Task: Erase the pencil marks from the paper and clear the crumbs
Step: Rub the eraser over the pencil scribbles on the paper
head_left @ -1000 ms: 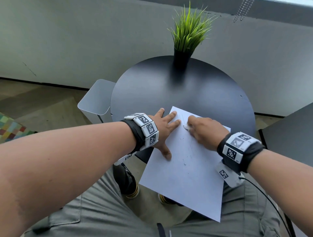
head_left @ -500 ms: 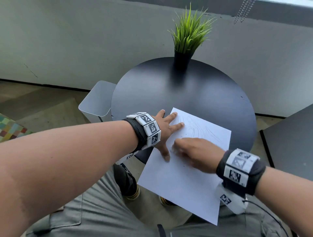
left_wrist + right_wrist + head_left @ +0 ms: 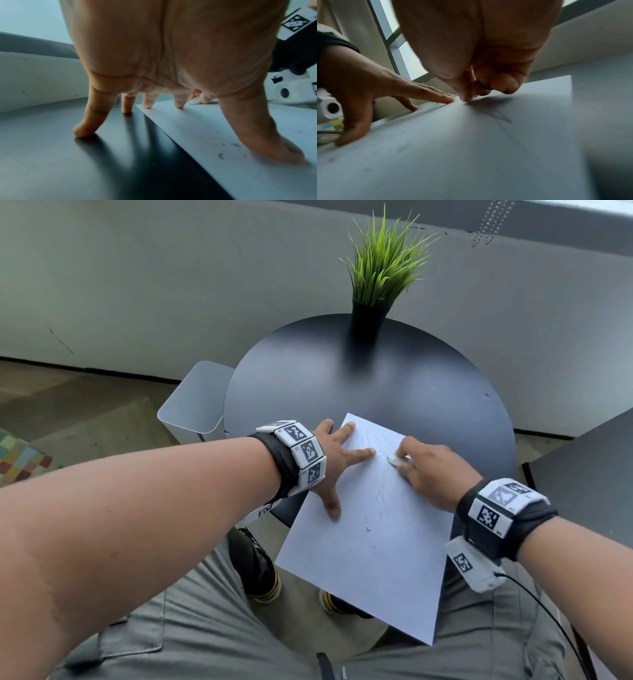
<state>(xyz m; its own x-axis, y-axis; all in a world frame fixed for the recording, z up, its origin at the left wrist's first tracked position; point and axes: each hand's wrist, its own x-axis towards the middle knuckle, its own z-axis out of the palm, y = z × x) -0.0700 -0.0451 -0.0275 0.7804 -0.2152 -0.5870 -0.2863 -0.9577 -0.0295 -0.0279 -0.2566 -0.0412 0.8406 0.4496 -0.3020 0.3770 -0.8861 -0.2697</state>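
Seen from above: a white sheet of paper (image 3: pixel 370 542) lying at an angle on a round black table (image 3: pixel 376 392), near corner hanging over the table's edge above a lap in grey trousers (image 3: pixel 191 628). Faint pencil marks (image 3: pixel 373 440) fanned near the far end of the sheet, with darker specks and short strokes (image 3: pixel 368 529) scattered down its middle (pencil or eraser crumbs, cannot tell which).

Left hand (image 3: pixel 332 460) spread flat with straight fingers, holding nothing, pinning the sheet's left edge. From the left wrist view: thumb (image 3: pixel 267 138) and two fingertips pressed on the paper, the other two fingers (image 3: pixel 89 119) down on the bare table just beside it.

Right hand (image 3: pixel 431 470) curled over the far part of the sheet, fingers pinching a small white eraser (image 3: pixel 397 460) whose end touches the paper at the pencil marks. From the right wrist view: fingertips (image 3: pixel 467 94) bunched tight and pressed to the paper, eraser itself hidden, picture blurred.

Black bands with white patterned blocks (image 3: pixel 301 450) on both wrists. At the table's far edge, a black pot of green grass-like plant (image 3: pixel 380 278), well apart from the paper. Left of the table, a pale grey bin (image 3: pixel 195 402). Behind, a grey wall.
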